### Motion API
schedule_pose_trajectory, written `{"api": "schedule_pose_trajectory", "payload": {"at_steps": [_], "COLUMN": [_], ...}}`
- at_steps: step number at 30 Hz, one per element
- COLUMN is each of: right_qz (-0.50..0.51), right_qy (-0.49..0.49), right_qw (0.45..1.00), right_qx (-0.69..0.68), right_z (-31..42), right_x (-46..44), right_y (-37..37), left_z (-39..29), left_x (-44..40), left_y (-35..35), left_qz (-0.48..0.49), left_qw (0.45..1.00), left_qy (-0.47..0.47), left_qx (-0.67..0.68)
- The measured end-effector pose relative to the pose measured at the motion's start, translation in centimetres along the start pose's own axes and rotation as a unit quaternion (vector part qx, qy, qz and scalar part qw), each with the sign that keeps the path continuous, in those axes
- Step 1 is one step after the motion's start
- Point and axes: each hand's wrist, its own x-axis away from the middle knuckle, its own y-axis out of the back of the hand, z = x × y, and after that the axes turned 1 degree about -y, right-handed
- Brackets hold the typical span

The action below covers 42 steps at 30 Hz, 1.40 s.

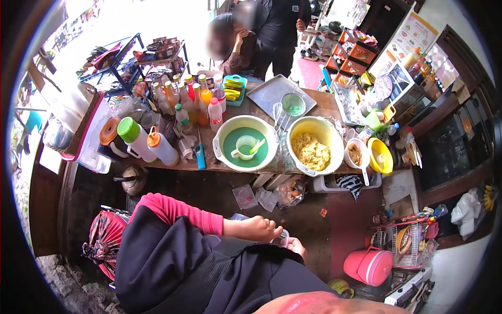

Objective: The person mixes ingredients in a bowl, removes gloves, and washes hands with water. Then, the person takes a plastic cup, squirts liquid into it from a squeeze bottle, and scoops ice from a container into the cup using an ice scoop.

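Left hand (256, 228): curled; grip unclear
Right hand (297, 247): grasping clear cup (285, 238), which a loosened grip could drop
Blue lighter (200, 156), centre-left: near edge, a nudge could topple it

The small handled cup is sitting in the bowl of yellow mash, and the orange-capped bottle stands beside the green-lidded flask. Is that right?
Not quite: the head view shows the small handled cup in the bowl of green liquid, not in the bowl of yellow mash. The orange-capped bottle does stand beside the green-lidded flask.
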Motion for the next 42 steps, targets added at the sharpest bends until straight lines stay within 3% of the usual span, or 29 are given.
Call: {"api": "schedule_pose_trajectory", "payload": {"at_steps": [6,10,12,13,18,22,24,25,27,30,36,42], "right_qz": [-0.017,-0.027,-0.038,-0.035,-0.008,0.077,0.084,0.084,0.094,0.118,0.086,0.041], "right_qy": [0.053,0.032,0.072,0.105,0.103,0.073,-0.008,-0.010,0.085,0.030,-0.008,0.015], "right_qw": [0.998,0.999,0.997,0.993,0.990,0.994,0.994,0.994,0.991,0.989,0.995,0.999], "right_qx": [0.000,0.008,0.009,0.034,0.095,-0.026,-0.076,-0.076,-0.054,-0.085,-0.054,-0.032], "right_z": [-2.2,-1.4,-0.9,-0.7,-0.2,-1.5,-0.6,-0.4,0.0,0.7,1.2,0.7], "right_x": [-0.8,-1.0,-0.8,-0.9,-1.0,-1.7,-1.7,-1.7,-1.7,-1.9,-1.4,-0.4], "right_y": [0.3,0.3,0.3,0.3,-0.2,0.1,0.2,0.2,0.2,0.4,-0.1,-1.0], "left_z": [0.0,2.1,3.4,3.8,4.7,3.8,3.8,3.6,3.3,3.1,2.3,0.9], "left_x": [0.2,-0.6,-2.4,-3.2,-4.1,-3.0,-2.7,-2.6,-2.4,-2.0,-2.1,-0.8], "left_y": [1.9,3.7,6.2,6.9,5.5,4.1,3.4,3.4,3.2,2.8,4.2,4.4], "left_qz": [0.072,0.121,0.293,0.310,0.311,0.323,0.318,0.301,0.283,0.246,0.296,0.249], "left_qw": [0.996,0.987,0.922,0.915,0.896,0.888,0.886,0.894,0.901,0.911,0.909,0.948], "left_qy": [0.021,0.007,0.075,0.080,0.064,0.069,0.068,0.066,0.066,0.067,0.091,0.081], "left_qx": [0.042,0.101,0.243,0.245,0.310,0.319,0.330,0.325,0.323,0.325,0.278,0.181]}}
